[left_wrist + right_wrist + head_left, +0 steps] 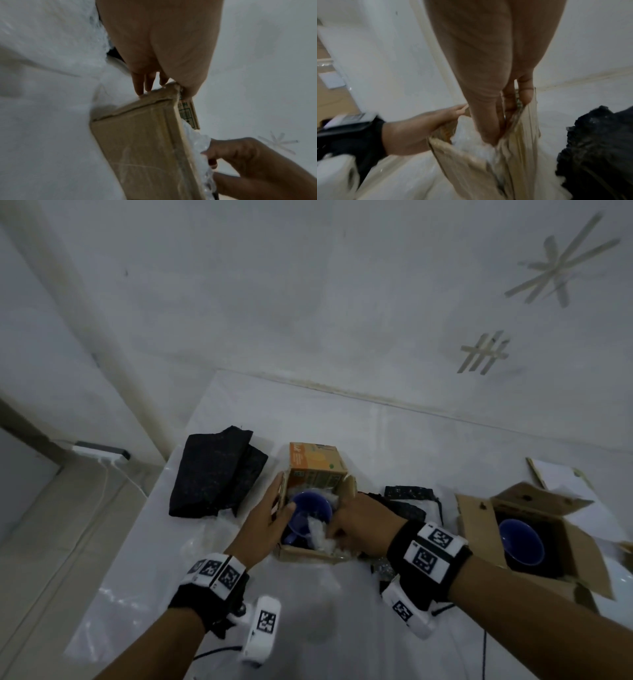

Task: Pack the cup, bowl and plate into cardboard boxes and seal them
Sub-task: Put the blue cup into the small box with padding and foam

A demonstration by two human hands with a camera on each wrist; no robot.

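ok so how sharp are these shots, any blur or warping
Head view: dim and greyish, edges bent by the wide lens, yet the blue cup in the small brown cardboard box reads clearly. Left wrist view: motion blur smears the box side and the clear bubble wrap. Right wrist view: blurred too, the right hand looming stretched.

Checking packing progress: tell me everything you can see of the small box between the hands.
The box is small brown cardboard, upright on the table, flaps open, the far one printed orange. Inside lie a blue cup and clear wrap. The left hand holds its left wall, thumb inside; the right hand tucks wrap along its right side.
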